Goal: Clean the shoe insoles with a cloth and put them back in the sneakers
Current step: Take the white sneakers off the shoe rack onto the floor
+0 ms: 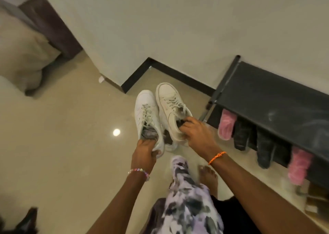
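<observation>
Head view showed my left hand (145, 149) clenched round the heel of one sneaker (148, 117), my right hand (195, 131) gripping the collar of the other sneaker (173, 107), both lifted above the floor (62, 136). I judged it best to carry them level, then set them down before reaching for insoles. I counted two sneakers, two hands, one shoe rack (277, 98); no cloth showed.
</observation>
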